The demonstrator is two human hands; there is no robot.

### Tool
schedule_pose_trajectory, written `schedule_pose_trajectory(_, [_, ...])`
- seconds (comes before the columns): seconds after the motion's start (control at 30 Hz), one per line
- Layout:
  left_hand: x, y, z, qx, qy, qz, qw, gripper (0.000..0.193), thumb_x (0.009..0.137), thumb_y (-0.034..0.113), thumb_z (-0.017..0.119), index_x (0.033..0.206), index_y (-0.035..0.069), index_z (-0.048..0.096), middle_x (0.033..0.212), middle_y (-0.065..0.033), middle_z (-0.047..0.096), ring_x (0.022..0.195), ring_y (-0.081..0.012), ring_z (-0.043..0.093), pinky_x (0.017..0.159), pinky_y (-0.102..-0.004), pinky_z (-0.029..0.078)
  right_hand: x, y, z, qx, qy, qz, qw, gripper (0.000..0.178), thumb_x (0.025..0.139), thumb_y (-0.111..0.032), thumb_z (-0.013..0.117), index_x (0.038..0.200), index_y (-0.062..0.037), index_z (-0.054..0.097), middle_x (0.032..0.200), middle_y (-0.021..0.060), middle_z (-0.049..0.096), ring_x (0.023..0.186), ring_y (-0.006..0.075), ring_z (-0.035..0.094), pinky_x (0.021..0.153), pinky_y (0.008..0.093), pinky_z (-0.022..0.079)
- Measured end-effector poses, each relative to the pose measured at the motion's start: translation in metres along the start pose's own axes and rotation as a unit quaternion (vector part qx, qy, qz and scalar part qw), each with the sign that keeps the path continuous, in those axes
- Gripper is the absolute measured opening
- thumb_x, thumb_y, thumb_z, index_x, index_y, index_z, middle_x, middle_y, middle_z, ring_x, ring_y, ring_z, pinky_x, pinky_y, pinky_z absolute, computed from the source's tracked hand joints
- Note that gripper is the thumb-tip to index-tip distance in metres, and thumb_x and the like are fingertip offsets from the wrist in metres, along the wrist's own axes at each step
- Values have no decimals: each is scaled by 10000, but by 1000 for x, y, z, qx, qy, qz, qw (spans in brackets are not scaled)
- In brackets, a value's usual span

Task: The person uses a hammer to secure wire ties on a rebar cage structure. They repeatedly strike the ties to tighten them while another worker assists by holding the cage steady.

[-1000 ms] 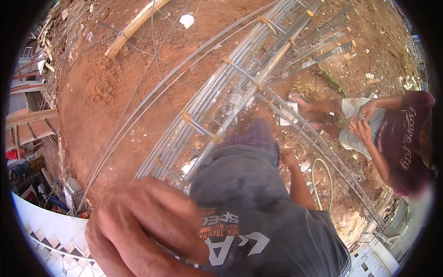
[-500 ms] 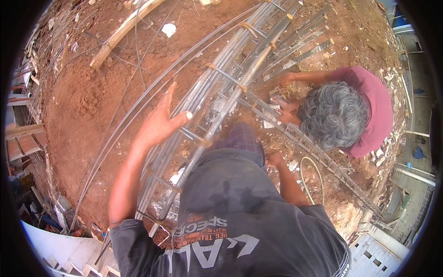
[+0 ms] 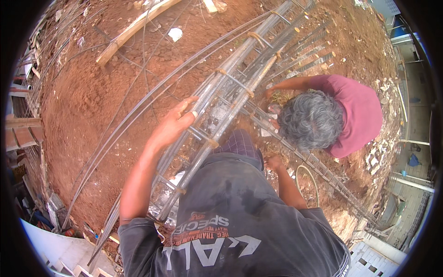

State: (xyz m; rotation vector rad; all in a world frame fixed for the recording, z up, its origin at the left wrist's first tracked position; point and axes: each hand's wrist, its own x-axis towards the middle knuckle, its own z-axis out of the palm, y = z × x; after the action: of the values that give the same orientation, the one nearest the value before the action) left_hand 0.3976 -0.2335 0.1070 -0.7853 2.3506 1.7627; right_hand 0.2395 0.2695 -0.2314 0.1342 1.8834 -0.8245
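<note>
My left hand (image 3: 174, 128) is on the left side of a steel rebar cage (image 3: 213, 87), fingers and thumb closed around its bars. The cage runs diagonally from the lower left to the top, its long bars joined by rusty stirrups. My right hand (image 3: 273, 162) is low beside my leg, near the narrower rebar cage (image 3: 318, 164); its fingers are partly hidden. Across from it a co-worker in a maroon shirt (image 3: 357, 115) bends over the junction of the two cages. One co-worker's hand (image 3: 270, 92) shows near the bar ends; the other is mostly hidden behind the head.
Long thin rods (image 3: 138, 106) curve over the red soil (image 3: 87, 124) on the left. A wooden plank (image 3: 134, 30) lies at the upper left. Loose ribbed bar ends (image 3: 314, 63) fan out above the co-worker. A pale hose loop (image 3: 308, 177) is right of my right arm.
My left hand, spread half a second ago, has moved right and closed on the cage bars. The co-worker's head and shoulders have shifted left. My right hand stays about where it was.
</note>
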Motion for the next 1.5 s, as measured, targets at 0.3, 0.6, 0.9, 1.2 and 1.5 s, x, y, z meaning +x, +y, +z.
schedule_pose_trajectory(0.3, [3,-3,0,-22,-11,5,1000,667,841,354,514,1435,56,451,1417,-260,493,1332,-358,468,1109,-438,349,-26,-29,15,-217,-10,-91,972,292,871,-54,583,1157,-46,645,1047,69,670,763,163,680,644,335,582])
schedule_pose_trajectory(0.6, [6,-11,-2,-20,-18,30,999,657,851,356,513,1430,50,452,1409,-253,503,1324,-347,474,1101,-431,352,-10,0,25,-124,34,-146,981,155,831,-157,634,920,-44,690,800,128,681,660,209,655,575,340,534])
schedule_pose_trajectory(0.9, [6,-12,-1,-56,-28,32,998,637,873,351,524,1422,33,454,1352,-212,549,1263,-290,510,1074,-400,372,-23,-17,29,-136,50,-74,987,141,825,-160,634,895,-42,666,741,113,677,648,246,653,603,367,517])
schedule_pose_trajectory(1.2, [6,-8,-3,-58,-35,19,998,622,880,353,543,1414,43,467,1320,-193,570,1229,-281,533,1054,-406,387,-19,-25,29,21,9,-8,1000,204,819,-62,634,1019,-40,668,732,66,672,620,188,632,574,314,507])
schedule_pose_trajectory(1.5, [5,-9,-1,-59,-28,16,998,659,870,378,554,1428,43,454,1403,-225,504,1311,-309,468,1096,-424,354,7,8,26,-262,20,-161,951,291,741,-154,648,993,-24,715,1172,216,648,1117,367,609,963,400,494])
